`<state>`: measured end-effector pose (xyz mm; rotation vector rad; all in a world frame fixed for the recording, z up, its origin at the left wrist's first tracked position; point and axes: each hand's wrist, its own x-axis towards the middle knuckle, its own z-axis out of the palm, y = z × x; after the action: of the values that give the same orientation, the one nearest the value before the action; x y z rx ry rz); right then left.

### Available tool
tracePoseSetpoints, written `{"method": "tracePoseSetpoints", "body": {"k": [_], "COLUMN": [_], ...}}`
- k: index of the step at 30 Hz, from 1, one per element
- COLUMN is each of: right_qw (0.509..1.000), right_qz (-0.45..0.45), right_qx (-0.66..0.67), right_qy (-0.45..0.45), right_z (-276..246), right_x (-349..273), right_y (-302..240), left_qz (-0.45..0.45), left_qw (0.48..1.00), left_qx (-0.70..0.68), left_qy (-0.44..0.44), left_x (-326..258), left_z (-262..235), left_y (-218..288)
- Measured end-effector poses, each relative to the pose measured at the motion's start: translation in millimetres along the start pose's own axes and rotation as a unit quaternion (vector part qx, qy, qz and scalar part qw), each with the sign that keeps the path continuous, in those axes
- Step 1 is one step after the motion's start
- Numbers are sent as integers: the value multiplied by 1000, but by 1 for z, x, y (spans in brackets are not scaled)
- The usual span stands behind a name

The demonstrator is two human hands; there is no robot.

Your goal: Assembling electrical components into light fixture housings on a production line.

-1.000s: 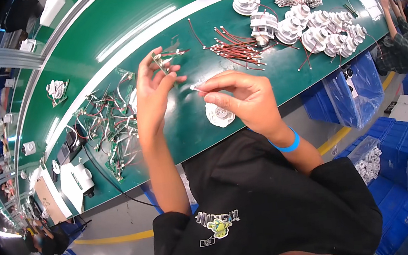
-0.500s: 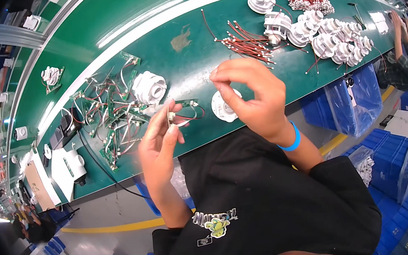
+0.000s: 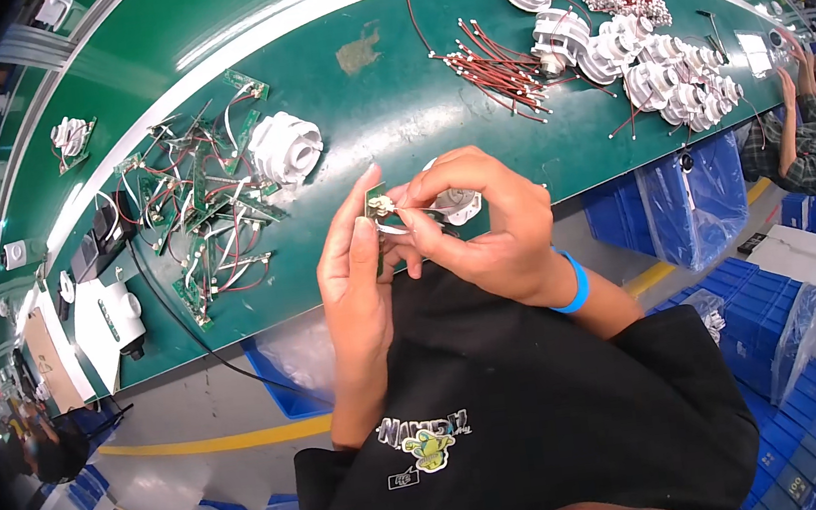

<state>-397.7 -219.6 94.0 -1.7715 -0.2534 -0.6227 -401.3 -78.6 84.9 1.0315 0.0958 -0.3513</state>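
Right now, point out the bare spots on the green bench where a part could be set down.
Bare green bench lies between the round white plastic housing and the loose red wire bundle. Crowded: the tangle of small green circuit boards to the left, and the cluster of white housings to the right.

Green bench: tangle of wired circuit boards left; red wire bundles and white plastic housings far right.

Small green circuit board, held.
It stood upright between both hands' fingertips, above the table's near edge.
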Motion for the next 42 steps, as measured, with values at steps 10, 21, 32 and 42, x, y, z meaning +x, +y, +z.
{"method": "tracePoseSetpoints", "body": {"k": [10,21,32,42], "right_qw": [999,998,983,973], "right_qz": [-19,-30,-130,-170], "right_qx": [-40,-48,-126,-148], "right_qy": [-10,-12,-32,-43], "right_z": [0,-3,-7,-6], "right_x": [-6,-1,0,-3], "right_y": [2,1,3,8], "left_qz": [21,22,155,167], "left_qw": [1000,999,965,957], "left_qx": [-13,-33,212,234], "left_qy": [12,5,22,35], "left_x": [-10,-9,-7,-10], "left_z": [24,17,14,11], "left_y": [-8,-14,-19,-23]}}
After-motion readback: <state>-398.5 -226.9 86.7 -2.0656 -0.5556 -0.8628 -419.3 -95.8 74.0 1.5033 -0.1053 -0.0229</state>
